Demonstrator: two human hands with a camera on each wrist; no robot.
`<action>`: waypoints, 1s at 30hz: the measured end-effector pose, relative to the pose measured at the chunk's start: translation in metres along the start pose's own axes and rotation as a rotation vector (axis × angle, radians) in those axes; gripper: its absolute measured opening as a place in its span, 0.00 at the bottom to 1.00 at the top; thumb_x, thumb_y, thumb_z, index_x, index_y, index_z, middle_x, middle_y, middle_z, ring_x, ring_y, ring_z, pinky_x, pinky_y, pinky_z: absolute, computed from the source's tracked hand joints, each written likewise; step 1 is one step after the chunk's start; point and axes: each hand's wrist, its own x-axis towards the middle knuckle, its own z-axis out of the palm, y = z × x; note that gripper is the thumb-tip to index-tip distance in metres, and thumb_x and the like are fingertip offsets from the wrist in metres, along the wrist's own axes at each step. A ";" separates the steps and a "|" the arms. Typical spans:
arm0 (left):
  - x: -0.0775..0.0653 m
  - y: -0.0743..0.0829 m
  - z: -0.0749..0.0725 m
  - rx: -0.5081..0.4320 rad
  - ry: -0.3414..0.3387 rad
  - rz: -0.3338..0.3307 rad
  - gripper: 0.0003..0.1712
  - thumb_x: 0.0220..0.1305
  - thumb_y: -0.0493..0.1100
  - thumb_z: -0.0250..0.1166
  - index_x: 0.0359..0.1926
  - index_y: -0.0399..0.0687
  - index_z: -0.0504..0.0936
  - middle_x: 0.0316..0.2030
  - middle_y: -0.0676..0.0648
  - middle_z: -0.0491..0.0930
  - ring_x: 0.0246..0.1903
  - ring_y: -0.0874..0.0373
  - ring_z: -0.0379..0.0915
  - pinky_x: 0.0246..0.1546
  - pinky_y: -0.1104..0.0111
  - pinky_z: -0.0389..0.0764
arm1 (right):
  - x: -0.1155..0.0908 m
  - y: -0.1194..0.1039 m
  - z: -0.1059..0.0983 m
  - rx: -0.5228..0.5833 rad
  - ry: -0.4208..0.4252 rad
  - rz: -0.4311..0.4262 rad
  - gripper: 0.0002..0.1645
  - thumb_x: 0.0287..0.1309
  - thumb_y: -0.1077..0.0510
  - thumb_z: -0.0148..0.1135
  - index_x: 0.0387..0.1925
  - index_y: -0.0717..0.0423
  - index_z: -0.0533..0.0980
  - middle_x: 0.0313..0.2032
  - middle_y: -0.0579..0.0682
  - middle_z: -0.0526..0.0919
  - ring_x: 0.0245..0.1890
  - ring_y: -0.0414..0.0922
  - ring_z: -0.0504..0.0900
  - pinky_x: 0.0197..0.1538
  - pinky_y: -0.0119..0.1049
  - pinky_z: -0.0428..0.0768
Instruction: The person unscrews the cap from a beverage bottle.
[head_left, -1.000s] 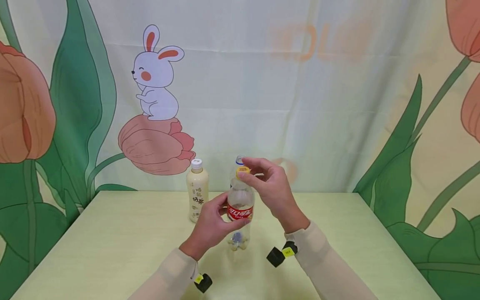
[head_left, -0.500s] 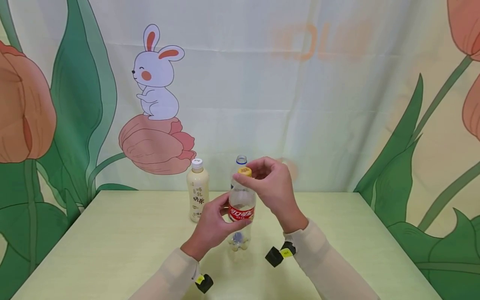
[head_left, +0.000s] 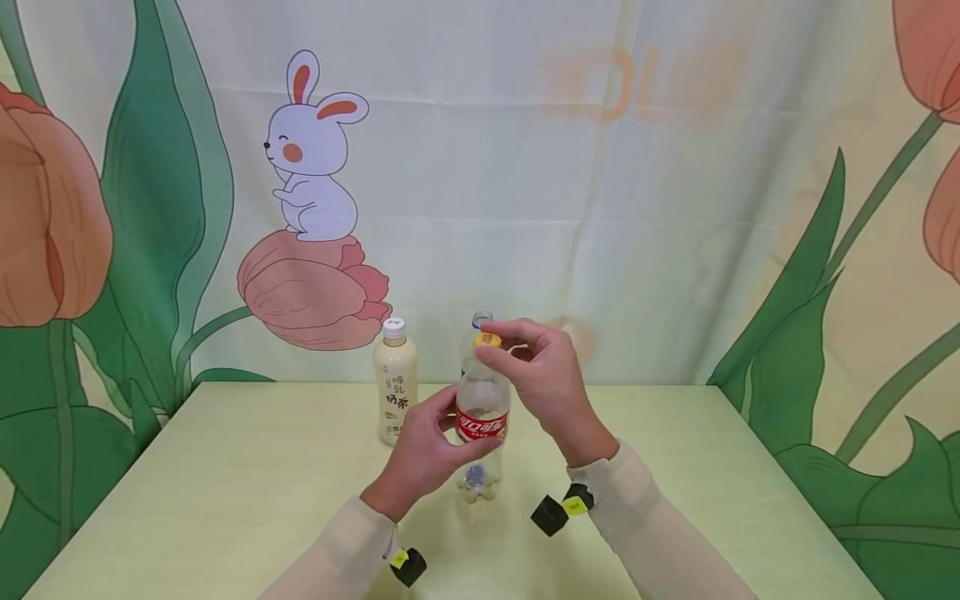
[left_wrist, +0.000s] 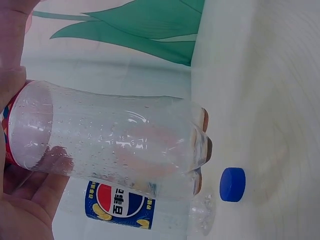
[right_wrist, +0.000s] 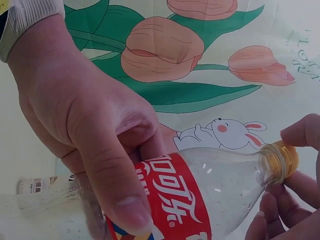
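My left hand [head_left: 423,446] grips a clear plastic soda bottle [head_left: 483,392] around its red label, and the bottle stands upright. At its mouth is a yellow cap [right_wrist: 288,159], which my right hand [head_left: 547,379] pinches between thumb and fingers. In the left wrist view the bottle's lower body [left_wrist: 115,135] looks empty apart from droplets, and its base appears raised off the table. A blue cap [left_wrist: 233,184] lies on the tabletop near that base. Just behind stands a clear bottle with a blue Pepsi label [left_wrist: 120,205], its open neck [head_left: 482,319] showing in the head view.
Left of the held bottle stands a full, cream-coloured milk tea bottle [head_left: 395,379] with a white cap. The pale table [head_left: 225,500] reaches back to a printed cloth [head_left: 480,167] with a rabbit and tulips.
The right hand's fingers and thumb shift around the yellow cap, first turning one way and then back. The left hand keeps its grip, and the other bottles stay in place.
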 end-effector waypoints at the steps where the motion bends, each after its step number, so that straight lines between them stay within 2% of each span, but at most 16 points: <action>1: 0.000 0.000 0.000 -0.002 0.001 0.003 0.32 0.50 0.46 0.74 0.57 0.55 0.73 0.50 0.53 0.79 0.49 0.55 0.78 0.50 0.71 0.79 | 0.000 0.001 0.000 0.005 -0.007 -0.006 0.17 0.53 0.51 0.68 0.45 0.49 0.82 0.39 0.52 0.80 0.38 0.51 0.78 0.43 0.48 0.82; 5: 0.000 0.000 0.000 -0.006 0.003 0.011 0.31 0.50 0.45 0.74 0.56 0.54 0.73 0.49 0.53 0.79 0.49 0.54 0.78 0.49 0.71 0.79 | 0.000 0.002 0.002 0.038 -0.039 -0.025 0.17 0.57 0.53 0.65 0.48 0.49 0.81 0.42 0.51 0.79 0.40 0.49 0.78 0.47 0.53 0.80; 10: 0.000 0.000 -0.001 0.002 0.003 0.005 0.32 0.50 0.45 0.74 0.57 0.54 0.73 0.50 0.54 0.79 0.49 0.59 0.78 0.50 0.72 0.79 | 0.000 0.003 0.002 0.037 -0.048 -0.024 0.18 0.58 0.53 0.64 0.50 0.50 0.79 0.44 0.51 0.79 0.41 0.49 0.78 0.49 0.54 0.79; 13: 0.000 -0.001 -0.001 0.001 0.001 0.004 0.32 0.50 0.45 0.74 0.57 0.55 0.73 0.50 0.54 0.79 0.48 0.61 0.77 0.50 0.72 0.79 | 0.001 0.002 0.002 -0.042 -0.008 0.015 0.22 0.52 0.46 0.68 0.49 0.47 0.79 0.43 0.48 0.79 0.40 0.49 0.77 0.44 0.49 0.80; 15: 0.000 -0.002 -0.001 0.000 -0.001 0.004 0.32 0.50 0.45 0.74 0.56 0.55 0.73 0.49 0.54 0.79 0.48 0.61 0.77 0.49 0.72 0.79 | 0.002 0.001 0.001 -0.093 0.032 0.054 0.26 0.45 0.41 0.72 0.45 0.47 0.78 0.40 0.48 0.80 0.38 0.48 0.77 0.41 0.44 0.81; 17: 0.000 -0.002 -0.001 0.001 -0.004 0.001 0.31 0.50 0.45 0.74 0.56 0.55 0.73 0.49 0.54 0.79 0.48 0.61 0.78 0.49 0.73 0.79 | 0.002 -0.001 0.002 -0.134 0.074 0.083 0.29 0.38 0.38 0.75 0.41 0.48 0.78 0.37 0.47 0.81 0.36 0.47 0.78 0.38 0.39 0.80; 19: 0.000 -0.003 -0.001 0.004 -0.006 0.003 0.31 0.50 0.46 0.74 0.56 0.55 0.73 0.49 0.54 0.79 0.48 0.61 0.78 0.49 0.73 0.79 | 0.001 -0.003 0.002 -0.149 0.101 0.090 0.31 0.34 0.38 0.77 0.37 0.50 0.77 0.34 0.49 0.81 0.33 0.48 0.80 0.36 0.38 0.81; 25: 0.001 -0.003 0.000 0.011 -0.003 0.015 0.31 0.50 0.45 0.74 0.56 0.55 0.73 0.49 0.55 0.79 0.48 0.61 0.77 0.49 0.73 0.79 | 0.003 -0.006 0.004 -0.195 0.124 0.062 0.27 0.32 0.41 0.79 0.32 0.50 0.79 0.30 0.48 0.83 0.29 0.46 0.82 0.33 0.38 0.82; 30: 0.000 -0.005 0.000 0.005 -0.004 0.008 0.32 0.50 0.46 0.74 0.57 0.55 0.73 0.49 0.55 0.79 0.47 0.61 0.78 0.49 0.73 0.79 | 0.003 -0.006 0.003 -0.151 0.092 0.064 0.22 0.37 0.46 0.78 0.33 0.52 0.81 0.31 0.51 0.84 0.30 0.48 0.81 0.34 0.38 0.82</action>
